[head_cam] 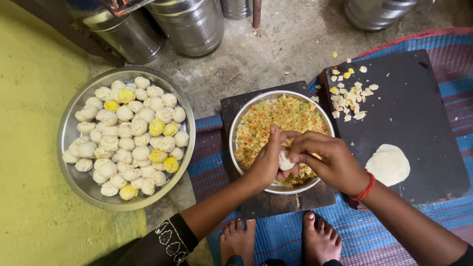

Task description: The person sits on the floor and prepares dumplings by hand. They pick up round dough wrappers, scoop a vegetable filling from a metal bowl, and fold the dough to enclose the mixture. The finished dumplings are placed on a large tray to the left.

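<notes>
A small white dumpling [286, 160] is pinched between both hands above the near edge of a steel bowl of yellow-orange filling [256, 129]. It is cupped by the left hand [267, 160], whose fingers [274, 134] are curled around its left side, while its top is pressed by the gathered fingertips of the right hand [329, 160]; whether the dough is fully sealed cannot be told, as it is mostly covered. Just right of the right-hand fingers, a flat round of dough [388, 164] is seen on a dark board [419, 108], with dough scraps [351, 96] farther up. Well left of the left-hand fingers, a wide steel tray [79, 182] is filled with finished dumplings [129, 135], white and yellow.
</notes>
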